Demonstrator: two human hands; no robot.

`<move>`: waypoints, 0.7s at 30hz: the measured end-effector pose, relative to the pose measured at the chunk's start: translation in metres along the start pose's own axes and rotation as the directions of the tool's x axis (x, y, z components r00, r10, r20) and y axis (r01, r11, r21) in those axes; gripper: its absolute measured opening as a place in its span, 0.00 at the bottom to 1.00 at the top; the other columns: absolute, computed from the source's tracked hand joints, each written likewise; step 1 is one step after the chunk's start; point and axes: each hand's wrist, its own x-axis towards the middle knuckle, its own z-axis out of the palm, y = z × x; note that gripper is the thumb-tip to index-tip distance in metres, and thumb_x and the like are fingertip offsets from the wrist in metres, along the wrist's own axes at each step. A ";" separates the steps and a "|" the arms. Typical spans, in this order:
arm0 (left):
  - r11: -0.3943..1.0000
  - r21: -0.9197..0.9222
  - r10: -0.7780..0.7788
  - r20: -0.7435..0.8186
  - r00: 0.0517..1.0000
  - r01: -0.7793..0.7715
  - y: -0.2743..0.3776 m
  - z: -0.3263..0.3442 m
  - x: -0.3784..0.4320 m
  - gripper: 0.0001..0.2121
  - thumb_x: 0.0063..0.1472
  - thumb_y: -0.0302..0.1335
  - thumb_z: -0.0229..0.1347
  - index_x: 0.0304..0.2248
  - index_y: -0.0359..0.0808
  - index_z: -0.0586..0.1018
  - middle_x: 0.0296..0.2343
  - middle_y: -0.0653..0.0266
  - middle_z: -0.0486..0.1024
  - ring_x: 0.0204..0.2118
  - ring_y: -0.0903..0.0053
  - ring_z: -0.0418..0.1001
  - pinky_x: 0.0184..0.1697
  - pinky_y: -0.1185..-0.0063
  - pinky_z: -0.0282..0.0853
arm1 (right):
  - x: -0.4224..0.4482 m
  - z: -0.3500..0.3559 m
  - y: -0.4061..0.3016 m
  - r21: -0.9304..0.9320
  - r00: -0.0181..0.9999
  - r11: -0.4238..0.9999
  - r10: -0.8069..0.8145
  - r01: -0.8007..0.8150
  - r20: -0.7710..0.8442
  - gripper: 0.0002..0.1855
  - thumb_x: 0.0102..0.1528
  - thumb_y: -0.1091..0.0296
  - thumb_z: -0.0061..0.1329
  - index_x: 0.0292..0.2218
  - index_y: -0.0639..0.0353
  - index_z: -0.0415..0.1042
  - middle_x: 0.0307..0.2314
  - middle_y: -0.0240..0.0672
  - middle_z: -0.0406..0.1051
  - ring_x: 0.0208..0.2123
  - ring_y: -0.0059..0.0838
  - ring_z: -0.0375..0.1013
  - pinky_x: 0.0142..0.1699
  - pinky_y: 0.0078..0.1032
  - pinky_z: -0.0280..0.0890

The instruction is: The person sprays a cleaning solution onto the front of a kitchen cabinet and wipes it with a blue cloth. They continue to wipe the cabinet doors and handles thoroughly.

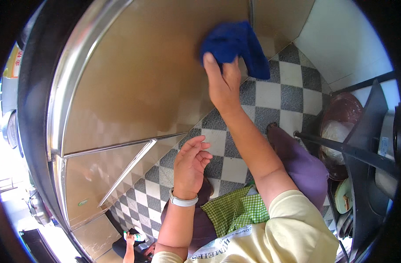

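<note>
My right hand (226, 86) grips a bunched dark blue cloth (225, 41) with the thumb and fingers. The cloth lies against a glossy brown cabinet panel (141, 75), and one end of it hangs loose to the right. Some of the fingers are hidden in its folds. Lower in the view, my left hand (191, 166) hovers in front of the checkered floor, its fingers loosely curled and apart. It holds nothing. A pale band (184, 200) circles the left wrist.
At right, a dark shelf rack (361, 144) carries a reddish-brown basin (343, 105) and a light green lid (343, 196). A silver handle strip (129, 172) runs along a lower-left panel. Another person's hand (130, 239) with a green-and-white item appears at the bottom left.
</note>
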 end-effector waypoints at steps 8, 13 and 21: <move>1.000 -0.024 0.016 0.011 1.000 -0.016 0.003 -0.001 -0.011 0.11 0.58 0.26 0.46 0.40 0.33 0.71 0.29 0.66 0.73 0.27 0.82 0.70 0.30 0.85 0.66 | 0.100 -0.012 0.004 -0.504 0.976 0.837 -0.193 0.216 0.098 0.19 0.52 0.57 0.41 0.34 0.68 0.63 0.36 0.52 0.64 0.40 0.51 0.61 0.45 0.37 0.54; 0.999 -0.041 0.033 0.020 0.999 -0.032 0.000 -0.007 -0.009 0.11 0.59 0.27 0.47 0.40 0.32 0.70 0.29 0.65 0.73 0.27 0.81 0.70 0.31 0.84 0.67 | 0.016 -0.023 0.137 -0.451 0.906 0.849 0.075 -0.277 -0.416 0.22 0.53 0.59 0.36 0.26 0.74 0.70 0.30 0.59 0.68 0.33 0.56 0.65 0.39 0.44 0.59; 0.999 -0.028 0.026 -0.005 1.000 -0.026 0.003 -0.009 -0.009 0.11 0.59 0.28 0.47 0.40 0.32 0.70 0.29 0.65 0.73 0.27 0.81 0.71 0.31 0.84 0.67 | -0.099 -0.054 0.206 -0.505 0.686 0.511 0.681 -0.696 -0.257 0.27 0.54 0.55 0.36 0.28 0.80 0.68 0.30 0.64 0.67 0.35 0.59 0.66 0.41 0.40 0.59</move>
